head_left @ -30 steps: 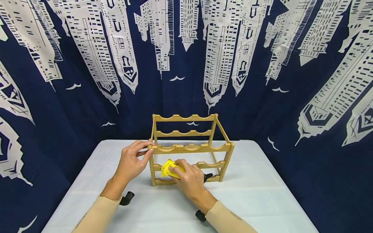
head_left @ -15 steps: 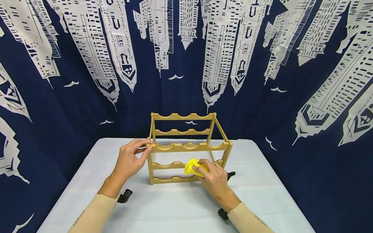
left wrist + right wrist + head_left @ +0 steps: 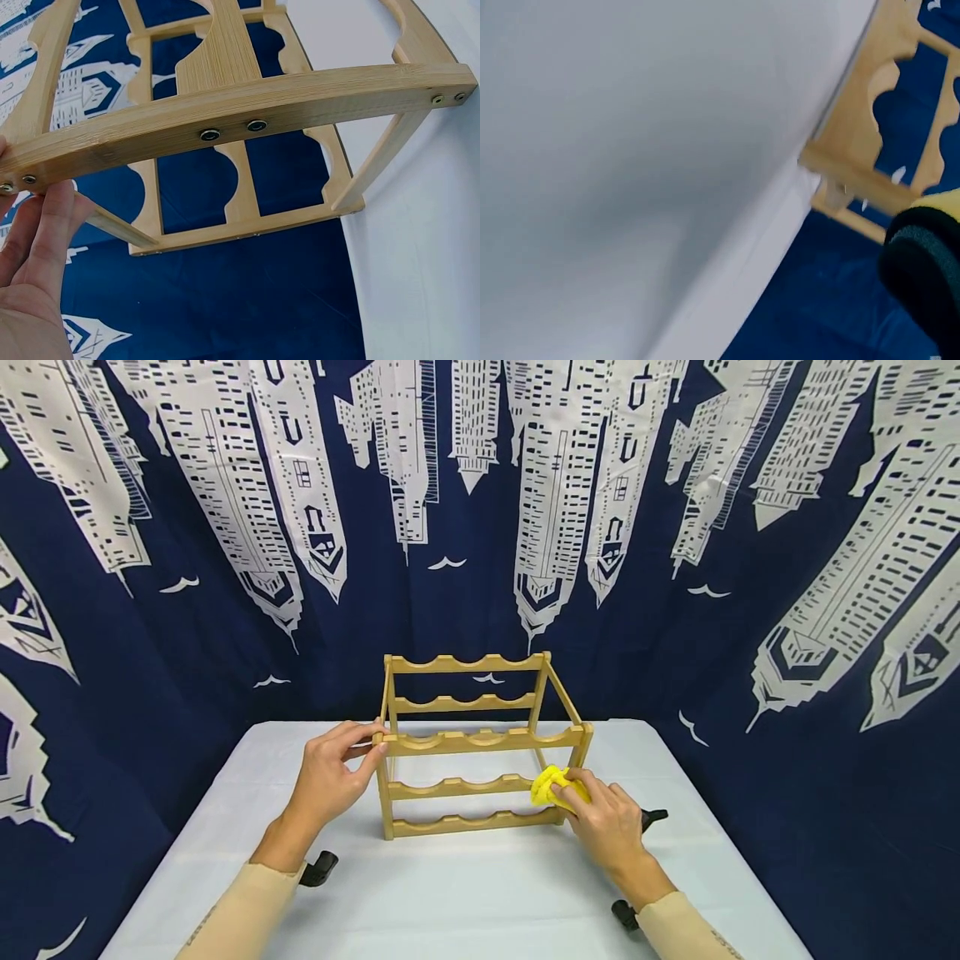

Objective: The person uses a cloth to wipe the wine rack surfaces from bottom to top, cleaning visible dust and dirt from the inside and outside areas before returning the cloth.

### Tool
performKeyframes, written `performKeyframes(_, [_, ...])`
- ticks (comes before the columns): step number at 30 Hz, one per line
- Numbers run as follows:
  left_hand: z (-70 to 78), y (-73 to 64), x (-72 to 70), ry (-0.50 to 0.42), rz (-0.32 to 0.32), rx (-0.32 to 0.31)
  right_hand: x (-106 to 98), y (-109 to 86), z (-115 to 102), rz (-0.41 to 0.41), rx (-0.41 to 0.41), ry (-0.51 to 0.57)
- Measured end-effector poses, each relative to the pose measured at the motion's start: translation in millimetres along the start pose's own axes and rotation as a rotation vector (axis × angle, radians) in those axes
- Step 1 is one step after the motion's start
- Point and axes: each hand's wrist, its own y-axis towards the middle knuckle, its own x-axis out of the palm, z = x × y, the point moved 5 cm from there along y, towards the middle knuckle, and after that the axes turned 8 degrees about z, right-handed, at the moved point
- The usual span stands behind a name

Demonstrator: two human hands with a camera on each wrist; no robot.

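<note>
A light wooden wine rack (image 3: 457,742) with scalloped rails stands upright on the white-covered table. My left hand (image 3: 333,777) pinches its top front left corner between thumb and fingers; in the left wrist view the fingers (image 3: 52,240) lie against the end of the side bar (image 3: 232,120), where screw heads show. A bunched yellow cloth (image 3: 551,789) is in the grip of my right hand (image 3: 607,818), at the rack's front right post near the middle rail. In the right wrist view only an edge of the yellow cloth (image 3: 946,201) shows, and the hand is mostly hidden.
The white tablecloth (image 3: 465,902) runs around the rack. Behind hangs a dark blue curtain (image 3: 450,618) with white skyscrapers printed upside down. Black camera mounts sit on both wrists, the left one (image 3: 318,868) and the right one (image 3: 626,914).
My right hand has slid the yellow cloth rightward along the front of the rack, from near the left end to the right post. My left hand keeps holding the top left corner.
</note>
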Motion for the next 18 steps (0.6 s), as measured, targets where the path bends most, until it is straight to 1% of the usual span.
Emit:
performKeyframes(3, [0.2, 0.4, 1.3, 0.001, 0.0, 0.001, -5.8, 1.8, 6.9, 0.005, 0.007, -0.011])
performKeyframes(7, [-0.1, 0.3, 1.8, 0.009, -0.014, 0.003, -9.4, 0.8, 6.8, 0.029, 0.061, -0.013])
performKeyframes(12, [2.3, 1.4, -0.6, 0.017, -0.019, 0.013, -10.4, 1.9, 1.8, 0.064, 0.142, 0.007])
performKeyframes(18, [2.0, -1.6, -1.9, 0.025, -0.029, 0.031, -12.4, 7.9, -6.9, 0.097, 0.186, 0.059])
